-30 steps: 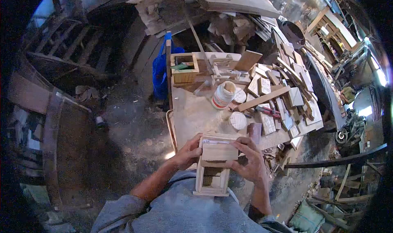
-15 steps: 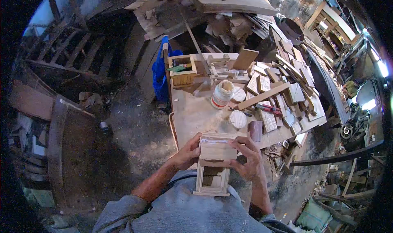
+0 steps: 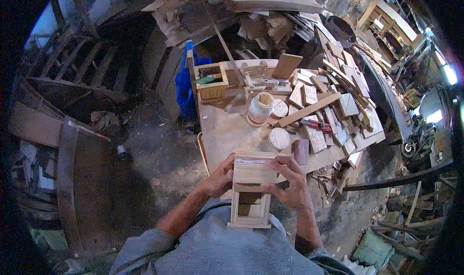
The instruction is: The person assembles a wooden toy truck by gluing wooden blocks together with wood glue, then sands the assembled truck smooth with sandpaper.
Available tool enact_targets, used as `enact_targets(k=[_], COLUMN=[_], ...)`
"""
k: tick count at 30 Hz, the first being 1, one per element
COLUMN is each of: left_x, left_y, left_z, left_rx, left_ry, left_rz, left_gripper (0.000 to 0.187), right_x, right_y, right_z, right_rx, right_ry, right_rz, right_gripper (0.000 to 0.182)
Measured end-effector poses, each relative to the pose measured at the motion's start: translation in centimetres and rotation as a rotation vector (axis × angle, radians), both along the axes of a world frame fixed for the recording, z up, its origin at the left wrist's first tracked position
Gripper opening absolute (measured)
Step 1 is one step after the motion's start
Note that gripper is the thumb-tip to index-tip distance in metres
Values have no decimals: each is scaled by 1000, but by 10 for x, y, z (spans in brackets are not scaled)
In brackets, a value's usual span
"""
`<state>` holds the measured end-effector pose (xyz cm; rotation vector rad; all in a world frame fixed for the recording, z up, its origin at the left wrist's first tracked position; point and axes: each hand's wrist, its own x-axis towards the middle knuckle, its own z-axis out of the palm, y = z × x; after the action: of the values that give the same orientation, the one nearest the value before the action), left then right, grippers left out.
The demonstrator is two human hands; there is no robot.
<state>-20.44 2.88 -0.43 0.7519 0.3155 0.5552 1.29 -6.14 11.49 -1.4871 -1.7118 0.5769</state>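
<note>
A small wooden case with a framed square opening in its lower half and a moulded foot is held close against my chest. Along its upper edge runs a pale, shiny strip. My left hand grips the upper left side, fingers curled behind it. At the upper right, my right hand clasps the case, index finger on the top board near the strip and thumb lower on the side. Just beyond, on the workbench, stand an open white jar with brownish residue and a round wooden disc.
Wood offcuts lie heaped on the bench's right side, with a red utility knife among them. A brownish block sits near the front edge. At the back left is a wooden box beside a blue bag.
The case has tipped slightly, so its top board shows broader. Both hands keep their hold on it. The view has shifted a little, moving the bench slightly left and up.
</note>
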Motion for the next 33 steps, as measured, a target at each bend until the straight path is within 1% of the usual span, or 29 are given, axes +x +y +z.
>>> enact_targets(k=[4,7,10,12,13,16,17,19,20,22,24,26,27,30,33], left_x=[0,-1,-3,-8,-10,-12,-13,-14,-14,-17,-18,-20,-21,-23,-24], left_y=[2,1,1,4,5,8,7,8,11,12,11,8,7,10,7], left_z=[-4,-5,3,12,9,8,22,23,16,9,38,47,50,61,69], left_rx=[4,-5,24,77,91,107,91,136,196,249,236,235,234,249,304], left_ry=[14,50,124,183,171,171,196,242,262,242,162,128,112,118,216], left_rz=[6,33,63,71,79,96,96,108,120,116,88,98,102,79,122], left_gripper=[107,108,107,107,107,109,111,115,117,121,125,126,127,121,109], right_x=[-1,1,1,-2,-4,-2,-7,-19,-19,-23,-24,-21,-21,-22,-23], right_y=[3,4,3,2,2,-1,-1,0,1,2,2,0,1,4,8], right_z=[-3,-5,-8,-17,-23,-41,-39,-33,-35,-31,-33,-46,-51,-57,-49], right_rx=[10,-42,-95,-66,-50,-167,-193,-245,-248,-279,-316,-363,-345,-317,-326], right_ry=[12,-22,173,486,643,896,924,982,967,992,1038,1104,1108,1117,1092], right_rz=[9,35,56,-4,-32,21,27,40,75,43,25,19,7,-5,16], right_gripper=[56,61,70,76,79,87,90,94,96,97,97,96,95,94,94])
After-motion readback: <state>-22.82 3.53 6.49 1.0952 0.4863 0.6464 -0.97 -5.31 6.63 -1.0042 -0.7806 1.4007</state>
